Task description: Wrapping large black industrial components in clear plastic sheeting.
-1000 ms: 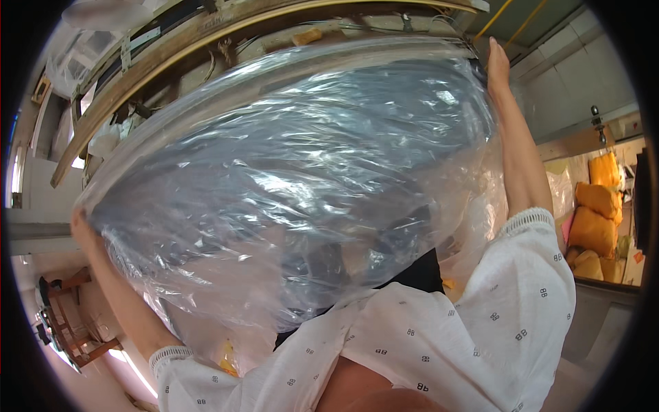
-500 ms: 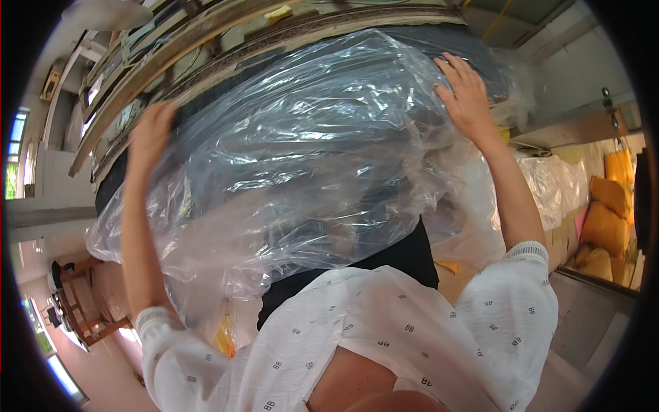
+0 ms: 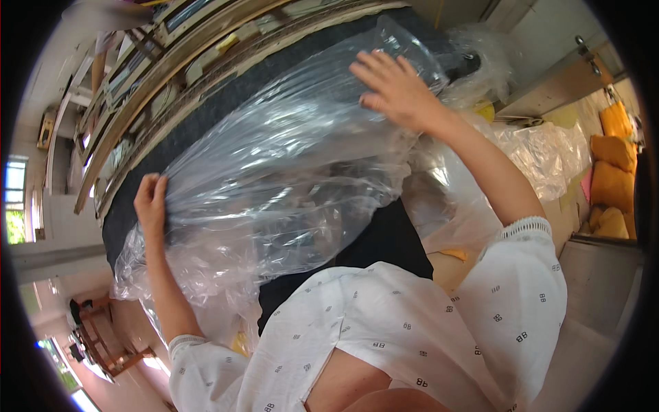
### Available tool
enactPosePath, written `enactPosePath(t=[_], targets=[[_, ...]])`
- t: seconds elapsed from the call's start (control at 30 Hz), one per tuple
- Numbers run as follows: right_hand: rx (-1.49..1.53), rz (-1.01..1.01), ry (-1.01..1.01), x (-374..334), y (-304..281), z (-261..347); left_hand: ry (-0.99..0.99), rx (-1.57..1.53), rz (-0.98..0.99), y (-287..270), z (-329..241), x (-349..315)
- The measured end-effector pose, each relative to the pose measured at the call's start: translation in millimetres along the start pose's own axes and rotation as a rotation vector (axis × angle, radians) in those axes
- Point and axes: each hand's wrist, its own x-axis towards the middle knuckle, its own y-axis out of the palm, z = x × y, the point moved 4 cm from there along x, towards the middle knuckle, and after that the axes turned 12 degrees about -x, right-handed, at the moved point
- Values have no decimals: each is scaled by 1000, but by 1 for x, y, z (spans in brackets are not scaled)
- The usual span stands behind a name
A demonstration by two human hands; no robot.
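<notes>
A crumpled clear plastic sheet [image 3: 274,158] lies over dark fabric [image 3: 226,103] stretched along the machine in front of me. At the left, my left hand [image 3: 150,200] pinches the sheet's edge, and taut folds fan out from its fingers toward the upper right. Spread and flat, my right hand [image 3: 398,93] is over the upper right part of the sheet; whether the palm presses on it I cannot tell. The sheet's near part hangs loosely in front of my body, over my black lower clothing [image 3: 384,240].
Long wooden and metal rails [image 3: 171,65] run across the far side. More clear plastic [image 3: 542,151] lies at the right, near orange-yellow bundles [image 3: 613,172]. A brown wooden frame [image 3: 113,329] stands at the lower left, and a grey cabinet [image 3: 597,295] at the lower right.
My left hand has come down toward me and now grips the sheet. My right hand has moved left across it. The sheet's far edge has come nearer, baring more dark fabric.
</notes>
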Motion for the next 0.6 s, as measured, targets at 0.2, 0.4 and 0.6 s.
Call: enactPosePath(t=[0.2,0.4,0.6], targets=[[-261,-118,6,26,4,1,-76,290,74,-50,9,-21],[322,-135,93,45,-4,-12,-49,301,-180,-71,53,10],[454,-197,271,-70,-43,42,-67,299,-200,-72,71,22]])
